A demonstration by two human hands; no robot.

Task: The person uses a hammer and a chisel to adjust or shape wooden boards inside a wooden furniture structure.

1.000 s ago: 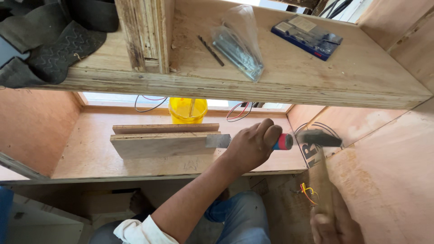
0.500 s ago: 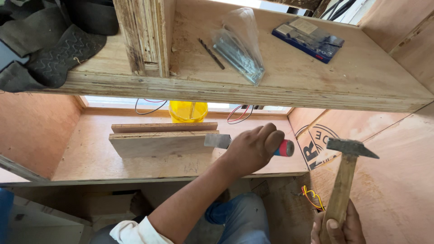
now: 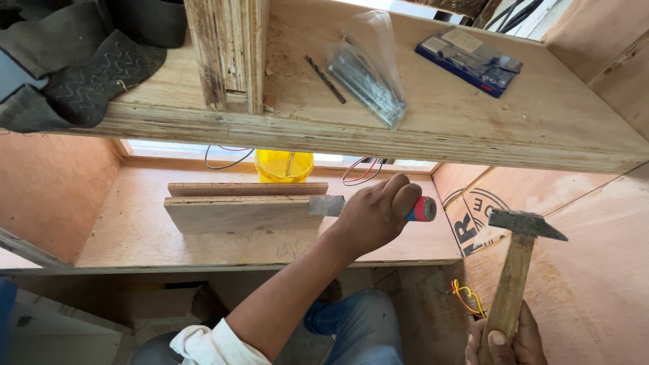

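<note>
Chisel (image 3: 338, 205) in left hand (image 3: 372, 216), seemingly against plywood (image 3: 243, 213)

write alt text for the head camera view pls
The left hand holds a red-capped chisel against a plywood piece on a wooden shelf, while the right hand holds a wooden-handled hammer raised beside it. A yellow container stands behind.
</note>
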